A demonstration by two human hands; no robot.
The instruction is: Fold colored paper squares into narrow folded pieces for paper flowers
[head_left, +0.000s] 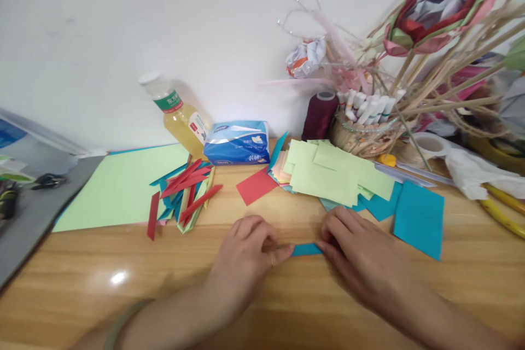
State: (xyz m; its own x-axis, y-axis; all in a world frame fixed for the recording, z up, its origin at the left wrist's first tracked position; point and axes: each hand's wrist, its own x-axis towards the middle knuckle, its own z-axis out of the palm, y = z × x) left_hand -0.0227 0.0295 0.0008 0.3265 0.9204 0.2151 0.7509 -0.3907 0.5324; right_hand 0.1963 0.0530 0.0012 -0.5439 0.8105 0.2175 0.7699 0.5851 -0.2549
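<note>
A narrow blue paper strip [307, 250] lies level at the middle of the wooden table [164, 290]. My left hand [248, 254] pinches its left end, with the thumb along the edge and the other fingers curled. The right end is between the thumb and curled fingers of my right hand [356, 246]. Behind my hands are a red paper piece [257, 186] and a stack of light green sheets [324, 172]. Blue squares [419, 220] lie beyond my right hand. To the left is a pile of folded red, blue and green strips [188, 191].
Large green sheets [123, 186] lie at the left. Along the wall stand a leaning drink bottle [180, 115], a blue tissue pack [237, 143], a dark thread spool [320, 116] and a basket of markers [363, 134] with paper flowers. Yellow-handled scissors [504, 219] are far right.
</note>
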